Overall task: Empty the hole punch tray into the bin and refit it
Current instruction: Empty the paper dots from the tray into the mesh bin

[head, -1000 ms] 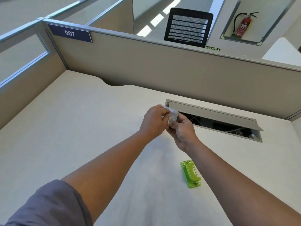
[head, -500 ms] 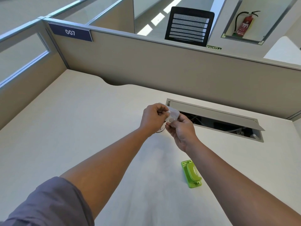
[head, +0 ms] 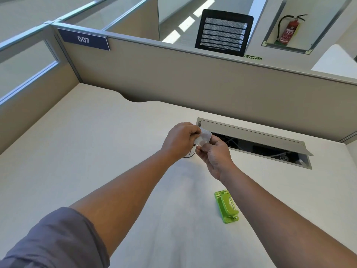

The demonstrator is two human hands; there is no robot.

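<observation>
Desk [head: 96,151]: clear tray [head: 202,137] pinched btwn both grips, L [head: 181,140] & R [head: 214,153]; punch [head: 227,207] nearer, untouched.

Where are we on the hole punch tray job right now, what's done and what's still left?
Done: the clear tray is off the green hole punch, which lies alone on the desk.

In hand: the left hand and right hand both grip the tray above a small round container, mostly hidden; I cannot tell whether it has been emptied.

Left: finish emptying, then refit the tray to the punch.
</observation>
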